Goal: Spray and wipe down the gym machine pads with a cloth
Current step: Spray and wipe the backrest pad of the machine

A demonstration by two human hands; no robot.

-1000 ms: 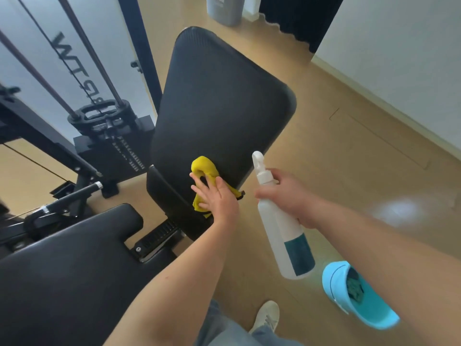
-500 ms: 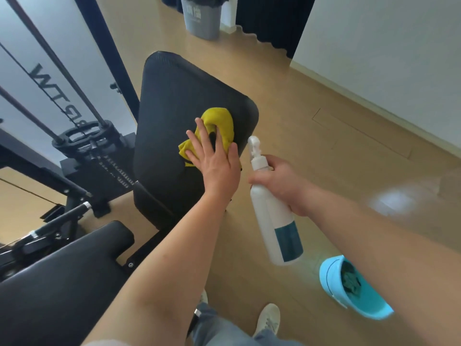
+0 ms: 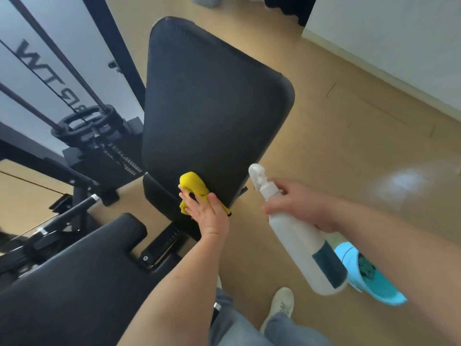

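A black back pad (image 3: 214, 103) of a gym bench slopes away from me in the middle of the view. My left hand (image 3: 205, 213) presses a yellow cloth (image 3: 193, 187) flat against the pad's lower end, fingers straight. To the right, my right hand (image 3: 301, 206) grips a white spray bottle (image 3: 299, 238) with a dark teal label around its neck, its nozzle pointing up and left near the pad's right edge. The black seat pad (image 3: 67, 278) lies at the lower left.
A cable machine with a weight stack (image 3: 99, 146) and black frame stands to the left. A light blue bucket (image 3: 369, 273) sits on the wooden floor at the lower right, behind my right arm. My shoe (image 3: 279, 305) shows at the bottom. A white wall runs along the upper right.
My left hand slid the yellow cloth up the back pad half a second ago and has now drawn it back down to the pad's lower end. The bottle stayed beside the pad.
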